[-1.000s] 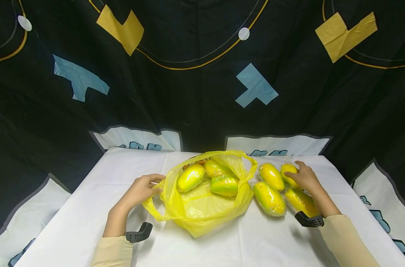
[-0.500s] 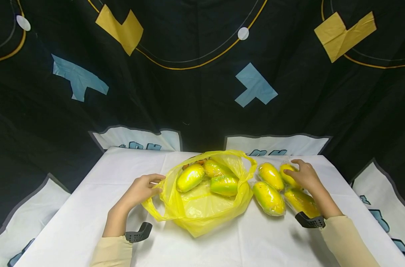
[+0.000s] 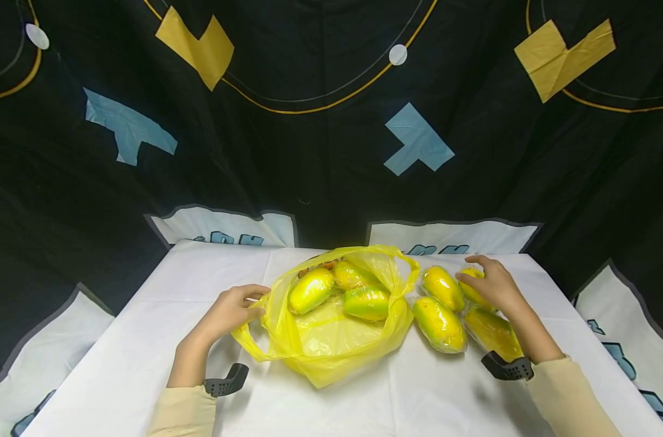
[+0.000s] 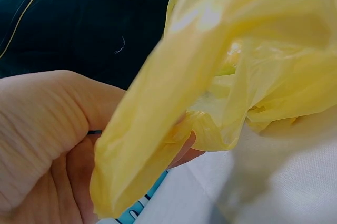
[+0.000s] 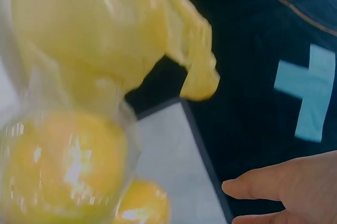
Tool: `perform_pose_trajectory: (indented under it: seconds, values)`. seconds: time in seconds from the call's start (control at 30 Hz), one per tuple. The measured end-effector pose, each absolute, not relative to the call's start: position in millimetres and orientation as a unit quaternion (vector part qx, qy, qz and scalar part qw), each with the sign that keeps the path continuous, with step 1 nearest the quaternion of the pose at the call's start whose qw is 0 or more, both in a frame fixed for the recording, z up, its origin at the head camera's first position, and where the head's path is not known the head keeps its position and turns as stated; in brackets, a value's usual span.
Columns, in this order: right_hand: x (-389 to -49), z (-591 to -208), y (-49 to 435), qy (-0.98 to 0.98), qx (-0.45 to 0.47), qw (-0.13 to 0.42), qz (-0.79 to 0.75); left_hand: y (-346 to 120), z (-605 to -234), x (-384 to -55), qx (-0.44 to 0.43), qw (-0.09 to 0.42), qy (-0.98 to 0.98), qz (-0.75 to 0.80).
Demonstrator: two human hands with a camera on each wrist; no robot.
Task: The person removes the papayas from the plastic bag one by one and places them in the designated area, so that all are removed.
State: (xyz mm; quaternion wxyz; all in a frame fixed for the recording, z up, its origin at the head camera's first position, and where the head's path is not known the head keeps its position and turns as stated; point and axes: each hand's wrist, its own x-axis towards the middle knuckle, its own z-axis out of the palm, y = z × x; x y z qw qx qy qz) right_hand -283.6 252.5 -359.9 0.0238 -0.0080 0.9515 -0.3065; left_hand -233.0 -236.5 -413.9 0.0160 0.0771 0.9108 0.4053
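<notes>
A yellow plastic bag [image 3: 331, 364] lies with its mouth wide toward me, holding several wrapped mangoes [image 3: 312, 291]. At its left rim my left hand [image 3: 230, 312] pinches the plastic; in the left wrist view the bag's handle [image 4: 142, 129] hides part of the fingers. To the right of the bag, more yellow-green mangoes in clear wrap [image 3: 439, 325] sit in a cluster. Over the far right mango [image 3: 476, 288] my right hand [image 3: 495, 285] reaches, thumb and fingers extended and apart. That hand shows bare fingers [image 5: 253, 184] in the right wrist view, beside the fruit.
A white cloth [image 3: 386, 406] covers the table, and a black curtain [image 3: 320, 176] with yellow and blue shapes hangs behind it. One further mango [image 3: 492, 332] lies under my right forearm. Small reddish-orange items [image 3: 328, 265] show at the back inside the bag.
My right hand has shifted slightly left and away from me over the far right mango. The left hand and the bag stay where they were.
</notes>
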Motion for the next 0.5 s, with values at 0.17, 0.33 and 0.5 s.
perform_pose_trajectory:
  seconds: [0.17,0.33,0.5]
  values:
    - [-274,-348,239,0.944,-0.041,0.013,-0.326,-236,-414,-233,0.077,0.017,0.911,0.405]
    - [-264,-336,223,0.927,-0.061,0.002,-0.371,-235,-415,-234,0.075,0.018,0.911,0.405]
    - [-258,-327,206,0.892,-0.134,-0.010,-0.431,-235,-415,-234,0.076,0.017,0.912,0.403]
